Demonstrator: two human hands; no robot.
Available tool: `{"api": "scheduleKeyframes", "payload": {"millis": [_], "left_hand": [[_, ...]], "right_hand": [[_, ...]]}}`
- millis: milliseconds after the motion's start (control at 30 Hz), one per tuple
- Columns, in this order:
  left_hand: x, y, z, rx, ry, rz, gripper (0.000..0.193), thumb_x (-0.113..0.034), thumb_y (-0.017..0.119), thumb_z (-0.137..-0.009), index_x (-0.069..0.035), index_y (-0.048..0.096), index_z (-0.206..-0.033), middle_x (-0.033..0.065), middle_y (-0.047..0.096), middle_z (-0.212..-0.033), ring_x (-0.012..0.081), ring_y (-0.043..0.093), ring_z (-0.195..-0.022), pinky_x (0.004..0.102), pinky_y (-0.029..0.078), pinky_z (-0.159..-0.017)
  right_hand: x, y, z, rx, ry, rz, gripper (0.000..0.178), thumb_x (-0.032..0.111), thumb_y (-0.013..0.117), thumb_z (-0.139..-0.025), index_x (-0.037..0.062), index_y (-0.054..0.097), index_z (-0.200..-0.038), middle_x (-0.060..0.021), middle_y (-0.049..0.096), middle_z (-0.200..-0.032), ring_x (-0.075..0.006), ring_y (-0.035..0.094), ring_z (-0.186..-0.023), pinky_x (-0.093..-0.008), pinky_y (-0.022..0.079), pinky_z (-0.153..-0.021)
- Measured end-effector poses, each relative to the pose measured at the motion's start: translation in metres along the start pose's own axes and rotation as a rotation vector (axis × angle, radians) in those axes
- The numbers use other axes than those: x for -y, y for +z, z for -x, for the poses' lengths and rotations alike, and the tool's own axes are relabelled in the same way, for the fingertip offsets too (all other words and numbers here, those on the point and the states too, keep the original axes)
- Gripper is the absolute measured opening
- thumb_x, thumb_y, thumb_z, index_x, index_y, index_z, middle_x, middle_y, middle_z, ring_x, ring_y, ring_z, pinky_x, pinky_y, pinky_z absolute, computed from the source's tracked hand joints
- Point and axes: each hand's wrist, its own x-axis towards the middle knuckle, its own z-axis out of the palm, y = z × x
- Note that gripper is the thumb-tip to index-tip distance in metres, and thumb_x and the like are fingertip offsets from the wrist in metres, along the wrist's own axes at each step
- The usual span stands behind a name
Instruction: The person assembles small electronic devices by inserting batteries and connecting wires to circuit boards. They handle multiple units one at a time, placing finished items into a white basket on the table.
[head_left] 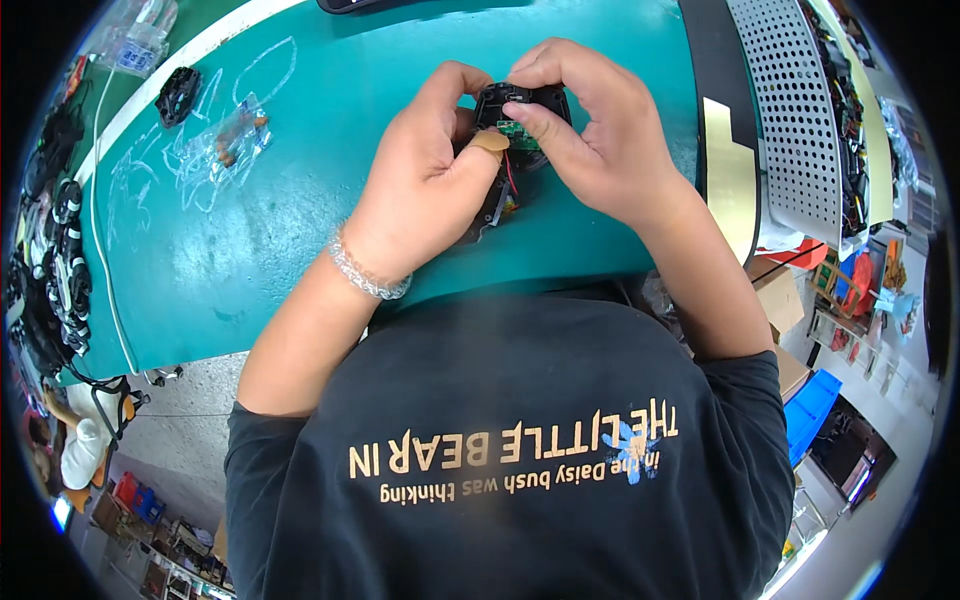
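Observation:
Over the green table mat (300, 250), both my hands grip a black plastic housing (493, 103). A small green circuit board (525, 138) is seated in it, and a red wire (511, 172) runs down from the board. My left hand (430, 175) closes on the housing's left side, its thumb, with a tan wrap (490, 142), beside the board. My right hand (605, 125) holds the right side, thumb tip pressed at the board's upper edge. Below the left thumb hangs another black part (490, 212), mostly hidden; whether it joins the housing I cannot tell.
To the left lie a small black part (178, 96) and a clear plastic bag (225, 150) with brownish pieces. A white cable (97, 215) runs along the left edge, near bundled black cables (68, 265). On the right stands a perforated white panel (790, 110) beside a yellow strip (728, 180).

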Motion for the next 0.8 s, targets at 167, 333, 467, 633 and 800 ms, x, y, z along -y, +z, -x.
{"api": "scheduleKeyframes", "payload": {"millis": [167, 333, 467, 633, 800], "left_hand": [[-0.004, 0.004, -0.003, -0.103, 0.078, -0.069, 0.022, -0.005, 0.052, -0.08, 0.0, 0.046, -0.101, 0.0119, 0.054, -0.06, 0.0171, 0.051, -0.052, 0.0305, 0.04, -0.049], [-0.003, 0.003, -0.005, -0.222, 0.364, -0.446, 0.027, 0.0, 0.053, -0.075, -0.002, 0.048, -0.102, 0.014, 0.055, -0.062, 0.0302, 0.056, -0.054, 0.0357, 0.044, -0.05], [0.002, 0.001, -0.009, -0.243, 0.571, -0.526, 0.034, 0.003, 0.055, -0.07, -0.004, 0.05, -0.103, 0.0121, 0.056, -0.063, 0.0313, 0.055, -0.055, 0.0379, 0.044, -0.05], [0.002, 0.002, -0.007, -0.199, 0.58, -0.492, 0.035, 0.004, 0.053, -0.069, -0.004, 0.051, -0.103, 0.012, 0.056, -0.065, 0.0306, 0.054, -0.055, 0.038, 0.043, -0.051], [0.001, 0.005, -0.004, -0.179, 0.568, -0.479, 0.035, 0.004, 0.054, -0.069, -0.003, 0.05, -0.103, 0.013, 0.055, -0.065, 0.0309, 0.054, -0.056, 0.0381, 0.043, -0.051]], "right_hand": [[-0.001, 0.001, 0.001, -0.017, 0.05, -0.072, 0.014, 0.006, 0.064, -0.079, 0.0005, 0.056, -0.088, -0.0097, 0.057, -0.076, -0.0238, 0.054, -0.067, -0.0317, 0.042, -0.059], [0.007, 0.003, 0.005, -0.063, 0.323, -0.324, 0.015, 0.014, 0.061, -0.086, 0.0011, 0.058, -0.094, -0.0046, 0.059, -0.08, -0.0131, 0.053, -0.072, -0.0272, 0.042, -0.064], [0.013, 0.002, 0.008, -0.023, 0.392, -0.41, 0.016, 0.016, 0.057, -0.091, 0.0005, 0.058, -0.094, -0.0041, 0.057, -0.08, -0.0105, 0.05, -0.073, -0.0255, 0.042, -0.066], [0.02, 0.012, 0.013, -0.103, 0.327, -0.436, 0.015, 0.014, 0.053, -0.093, -0.0008, 0.056, -0.091, -0.0048, 0.054, -0.076, -0.0112, 0.047, -0.07, -0.0246, 0.041, -0.065], [0.019, 0.012, 0.018, -0.121, 0.281, -0.419, 0.015, 0.012, 0.05, -0.093, -0.0008, 0.055, -0.089, -0.0045, 0.052, -0.075, -0.0122, 0.046, -0.069, -0.0255, 0.041, -0.064]]}}
